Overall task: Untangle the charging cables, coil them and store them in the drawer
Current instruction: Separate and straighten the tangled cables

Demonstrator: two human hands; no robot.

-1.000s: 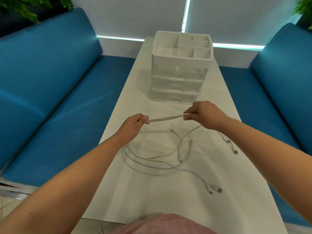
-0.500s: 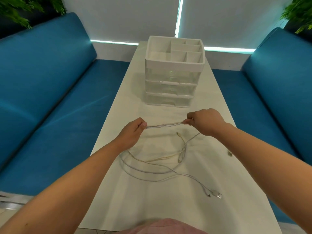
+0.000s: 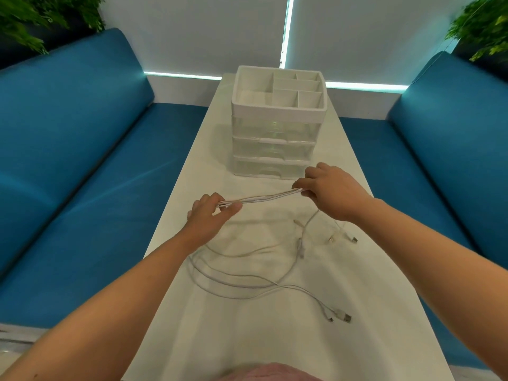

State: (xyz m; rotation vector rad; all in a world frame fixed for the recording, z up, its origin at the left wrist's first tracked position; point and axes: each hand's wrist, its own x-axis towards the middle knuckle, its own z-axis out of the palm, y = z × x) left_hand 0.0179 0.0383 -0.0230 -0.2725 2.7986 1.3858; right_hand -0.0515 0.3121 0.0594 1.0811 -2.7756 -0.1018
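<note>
Head view, looking down a long white table (image 3: 247, 339). Left hand (image 3: 210, 215) pinched on the left end of a folded bundle of white cable (image 3: 264, 198), thumb under and fingers over the strands. Right hand (image 3: 330, 192) pinched on the bundle's right end, fingers curled round it. Bundle stretched almost straight between the two hands, raised a little above the tabletop, tilted slightly up toward the right.

Rest of the charging cables (image 3: 247, 281) lay loose on the table nearer the camera: wide white loops curving from below the left wrist toward the near right, ending in a USB plug (image 3: 347, 317) and a smaller plug just beside it. More thin strands trailed down from under the right hand, with small connectors (image 3: 353, 239) resting on the table to the right (which strand belonged to which cable could not be told).

Beyond the hands, at the table's far middle, stood a drawer unit (image 3: 275, 149): three clear drawers, all pushed in, under a white divided tray on top. Lowest drawer just beyond the right hand's knuckles.

Blue sofas (image 3: 82, 160) along both long sides of the table. Green plants (image 3: 483, 26) in the far corners.
</note>
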